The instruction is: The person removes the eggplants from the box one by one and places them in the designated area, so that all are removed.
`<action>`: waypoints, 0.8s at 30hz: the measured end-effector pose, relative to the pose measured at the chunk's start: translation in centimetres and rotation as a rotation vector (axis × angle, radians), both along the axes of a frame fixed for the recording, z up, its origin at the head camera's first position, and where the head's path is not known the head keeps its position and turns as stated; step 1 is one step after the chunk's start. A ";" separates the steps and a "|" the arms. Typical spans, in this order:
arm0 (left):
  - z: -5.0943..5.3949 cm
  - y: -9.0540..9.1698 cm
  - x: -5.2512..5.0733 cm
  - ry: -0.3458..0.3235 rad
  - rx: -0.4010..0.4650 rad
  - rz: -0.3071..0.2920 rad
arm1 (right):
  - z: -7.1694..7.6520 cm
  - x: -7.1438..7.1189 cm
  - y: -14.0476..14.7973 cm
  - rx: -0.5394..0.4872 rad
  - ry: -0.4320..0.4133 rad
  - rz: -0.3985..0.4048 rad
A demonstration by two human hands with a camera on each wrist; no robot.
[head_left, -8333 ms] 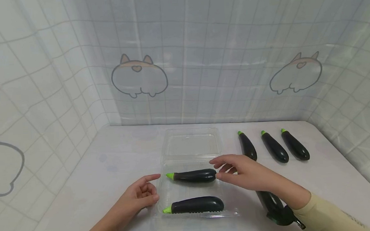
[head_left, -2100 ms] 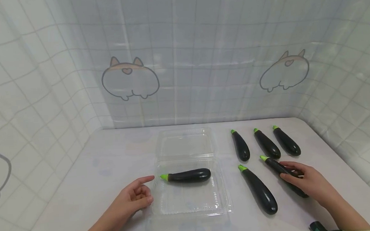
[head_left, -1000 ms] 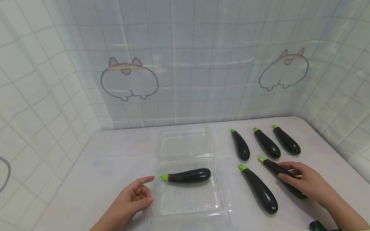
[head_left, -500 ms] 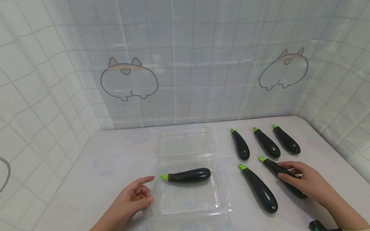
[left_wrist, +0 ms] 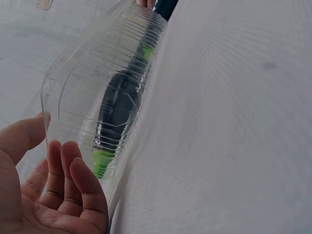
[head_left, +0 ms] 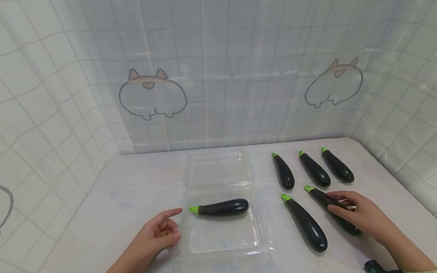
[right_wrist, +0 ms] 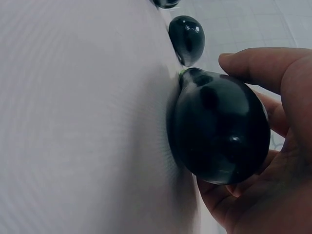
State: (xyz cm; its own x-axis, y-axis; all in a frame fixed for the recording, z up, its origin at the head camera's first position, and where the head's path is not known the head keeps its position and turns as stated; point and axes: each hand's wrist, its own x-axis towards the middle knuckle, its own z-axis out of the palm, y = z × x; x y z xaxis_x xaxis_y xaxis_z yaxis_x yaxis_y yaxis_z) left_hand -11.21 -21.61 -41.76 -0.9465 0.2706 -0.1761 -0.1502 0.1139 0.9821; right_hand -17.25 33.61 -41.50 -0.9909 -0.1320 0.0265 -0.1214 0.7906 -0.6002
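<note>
At the right of the table, the right hand (head_left: 362, 213) grips an eggplant (head_left: 321, 199) with a green stem end, thumb on one side and fingers on the other. Its round end (right_wrist: 219, 131) fills the space by the fingers in the right wrist view. A clear plastic clamshell container (head_left: 243, 239) lies open at the middle, lid folded back. Across its base lies one eggplant (head_left: 223, 208), stem to the left. The left hand (head_left: 158, 234) is at the container's left edge, index finger extended and other fingers loosely curled, holding nothing.
Left of the gripped eggplant lies another eggplant (head_left: 305, 225). Behind them are three more in a row: a left eggplant (head_left: 283, 172), a middle eggplant (head_left: 315, 169) and a right eggplant (head_left: 338, 165). A dark object (head_left: 380, 268) shows at the right wrist.
Eight seconds ago two eggplants lay in the container; now one does. The right hand has moved from the container to the front-right eggplant. Over the last second almost nothing has moved.
</note>
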 end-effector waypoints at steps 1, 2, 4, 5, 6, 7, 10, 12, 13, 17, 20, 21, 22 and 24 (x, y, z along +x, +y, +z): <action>0.0 0.0 0.0 0.000 -0.001 0.001 | 0.0 0.0 0.0 -0.002 0.000 0.002; 0.0 -0.1 0.1 0.000 0.000 0.002 | 0.1 -0.1 -0.1 -0.004 0.002 0.004; 0.0 -0.2 0.1 0.002 0.003 0.000 | 0.2 -0.1 -0.1 -0.007 0.004 0.004; 0.0 -0.2 0.1 0.004 0.006 -0.001 | 0.2 -0.1 -0.2 -0.008 0.006 0.003; 0.0 -0.2 0.1 0.006 0.007 -0.002 | 0.2 -0.2 -0.2 -0.011 0.006 0.004; 0.0 -0.3 0.1 0.008 0.009 -0.003 | 0.3 -0.2 -0.2 -0.015 0.006 0.004; 0.1 -0.4 0.1 0.011 0.003 0.002 | 0.5 -0.2 -0.2 -0.022 0.006 0.008; 0.1 -0.4 0.1 0.007 -0.003 0.010 | 0.6 -0.2 -0.2 -0.023 0.018 0.014; 0.1 -0.3 0.1 0.003 -0.008 0.015 | 0.7 -0.2 -0.1 -0.020 0.026 0.016; 0.0 -0.1 0.0 -0.003 -0.009 0.012 | 1.4 0.0 0.2 -0.002 0.074 0.024; 0.0 0.0 0.0 -0.001 0.008 0.001 | 2.4 -0.1 0.2 0.007 0.114 0.043; 0.0 0.0 0.0 -0.001 0.014 0.000 | 2.8 -0.2 0.1 0.011 0.129 0.055; 0.0 0.1 0.0 -0.003 0.021 0.000 | 3.2 -0.3 0.0 0.015 0.146 0.069; 0.0 0.0 0.1 -0.002 0.025 0.003 | 4.0 -0.6 -0.5 0.016 0.181 0.099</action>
State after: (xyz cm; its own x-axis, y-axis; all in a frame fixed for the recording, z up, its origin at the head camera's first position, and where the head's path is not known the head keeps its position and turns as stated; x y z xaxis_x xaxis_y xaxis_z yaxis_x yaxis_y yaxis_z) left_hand -11.16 -21.57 -41.76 -0.9469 0.2722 -0.1714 -0.1527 0.0887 0.9843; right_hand -17.90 33.07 -37.49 -0.9523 -0.2303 0.2000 -0.3036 0.7786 -0.5492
